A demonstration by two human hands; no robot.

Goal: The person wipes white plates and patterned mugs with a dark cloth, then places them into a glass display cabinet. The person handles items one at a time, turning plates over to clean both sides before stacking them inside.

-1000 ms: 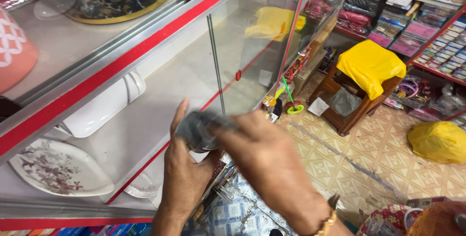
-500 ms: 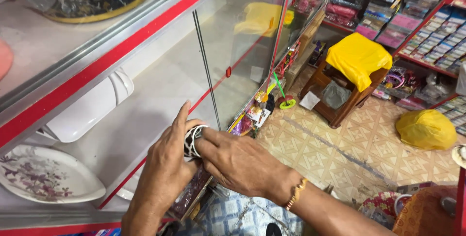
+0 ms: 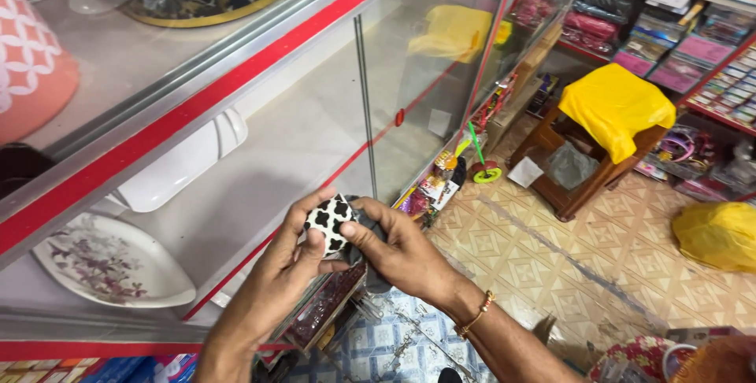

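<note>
Both my hands hold a small black-and-white patterned cloth item (image 3: 329, 224) in front of a glass display counter (image 3: 315, 139). My left hand (image 3: 283, 273) grips it from below and the left, thumb on its face. My right hand (image 3: 402, 251), with a beaded bracelet at the wrist, pinches its right edge together with a dark grey piece of fabric (image 3: 370, 229) behind it.
Inside the counter lie a floral white plate (image 3: 110, 265) and a white dish (image 3: 181, 166). A wooden stool with a yellow bag (image 3: 610, 107) stands on the tiled floor, another yellow bag (image 3: 717, 233) to the right. Shelves of packaged goods (image 3: 693, 29) line the back.
The item has been turned so its black-and-white pattern faces up. My hands sit a little lower and closer together, and the camera has shifted slightly left.
</note>
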